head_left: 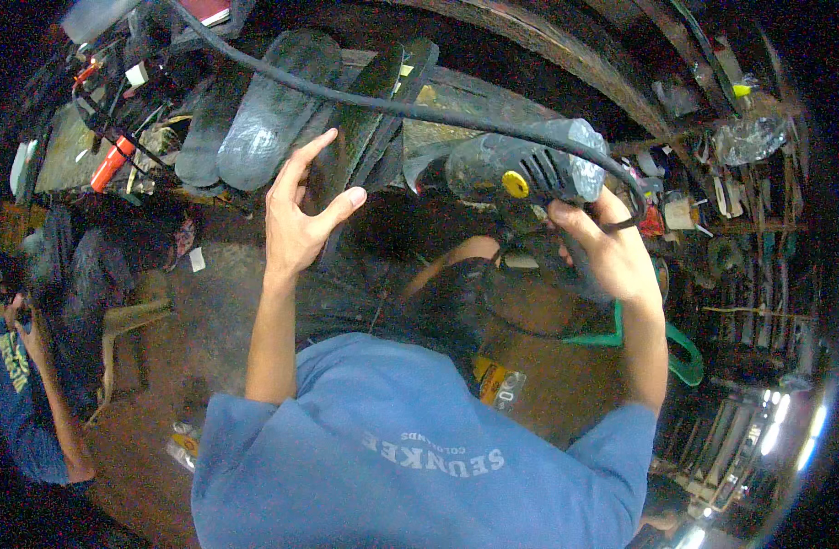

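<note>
My right hand (602, 242) is closed round a grey corded power tool (493, 169) with vent slots and a round yellow cap. Its working end points left and is too dark to make out. My left hand (299, 215) is raised, thumb and fingers spread, beside several black foot-shaped soles. One shiny sole (278, 110) leans behind the fingertips, and darker soles (383, 110) stand tilted just right of them. Whether the fingers touch a sole, I cannot tell.
A thick black cable (346, 96) arches across above both hands. Orange-handled tool (114, 165) and clutter lie at left. A green frame (621, 334) stands below my right forearm. Another person's arm (58, 403) shows at far left. Crowded shelves (758, 284) line the right.
</note>
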`<act>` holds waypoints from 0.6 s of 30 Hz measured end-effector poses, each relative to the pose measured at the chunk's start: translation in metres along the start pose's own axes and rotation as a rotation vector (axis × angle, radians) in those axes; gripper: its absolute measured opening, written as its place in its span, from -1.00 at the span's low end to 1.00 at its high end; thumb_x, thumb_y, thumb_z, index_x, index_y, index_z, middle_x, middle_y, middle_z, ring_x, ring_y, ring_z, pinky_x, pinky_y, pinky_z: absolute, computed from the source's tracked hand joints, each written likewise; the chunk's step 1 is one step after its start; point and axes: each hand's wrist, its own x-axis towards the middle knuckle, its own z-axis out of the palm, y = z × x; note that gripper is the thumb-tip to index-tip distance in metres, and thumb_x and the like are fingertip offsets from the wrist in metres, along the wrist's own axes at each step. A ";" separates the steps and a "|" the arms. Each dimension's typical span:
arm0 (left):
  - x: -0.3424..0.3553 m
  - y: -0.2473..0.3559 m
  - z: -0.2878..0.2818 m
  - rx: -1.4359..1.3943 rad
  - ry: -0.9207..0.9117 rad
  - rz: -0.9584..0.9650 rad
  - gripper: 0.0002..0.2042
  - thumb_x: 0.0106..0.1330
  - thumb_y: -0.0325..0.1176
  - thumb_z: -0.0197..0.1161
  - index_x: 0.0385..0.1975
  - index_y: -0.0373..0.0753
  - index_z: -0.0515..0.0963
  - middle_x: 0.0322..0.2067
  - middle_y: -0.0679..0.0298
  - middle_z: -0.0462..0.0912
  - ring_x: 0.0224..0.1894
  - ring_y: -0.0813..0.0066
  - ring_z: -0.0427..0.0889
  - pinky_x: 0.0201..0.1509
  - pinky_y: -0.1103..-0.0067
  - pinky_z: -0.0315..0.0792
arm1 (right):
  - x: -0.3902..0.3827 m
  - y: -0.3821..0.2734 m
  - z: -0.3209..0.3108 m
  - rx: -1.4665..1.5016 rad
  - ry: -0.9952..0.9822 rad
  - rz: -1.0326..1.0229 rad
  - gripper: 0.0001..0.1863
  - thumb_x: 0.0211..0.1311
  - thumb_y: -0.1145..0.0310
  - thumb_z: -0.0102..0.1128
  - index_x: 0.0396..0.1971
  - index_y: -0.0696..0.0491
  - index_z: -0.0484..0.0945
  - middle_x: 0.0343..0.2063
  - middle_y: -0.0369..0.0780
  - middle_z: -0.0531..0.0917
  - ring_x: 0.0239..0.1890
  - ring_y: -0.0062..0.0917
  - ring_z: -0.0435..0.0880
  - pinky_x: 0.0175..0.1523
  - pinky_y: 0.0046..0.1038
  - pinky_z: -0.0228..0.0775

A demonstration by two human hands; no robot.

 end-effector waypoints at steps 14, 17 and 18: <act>0.003 0.000 0.023 -0.074 -0.020 -0.066 -0.28 0.18 -0.31 0.61 0.40 -0.14 0.50 0.21 0.19 0.63 0.15 0.37 0.65 0.26 0.42 0.53 | -0.020 0.080 -0.070 0.090 0.383 0.059 -0.63 0.52 0.09 0.30 0.06 0.08 0.64 -0.23 -0.31 0.71 -0.32 -0.66 0.61 -0.28 -0.49 0.48; 0.005 -0.002 0.025 -0.110 -0.011 -0.072 -0.16 0.15 -0.27 0.63 0.48 -0.09 0.38 0.16 0.11 0.61 0.13 0.32 0.64 0.26 0.39 0.52 | -0.014 0.082 -0.075 0.084 0.421 0.095 -0.59 0.50 0.06 0.31 0.07 0.07 0.63 -0.22 -0.32 0.71 -0.32 -0.65 0.61 -0.28 -0.50 0.49; 0.005 -0.002 0.026 -0.130 0.016 -0.093 -0.12 0.14 -0.25 0.64 0.50 -0.08 0.33 0.14 0.10 0.60 0.12 0.30 0.64 0.25 0.37 0.52 | -0.012 0.081 -0.075 0.098 0.406 0.073 -0.59 0.50 0.05 0.31 0.08 0.07 0.62 -0.22 -0.32 0.71 -0.32 -0.65 0.62 -0.29 -0.50 0.49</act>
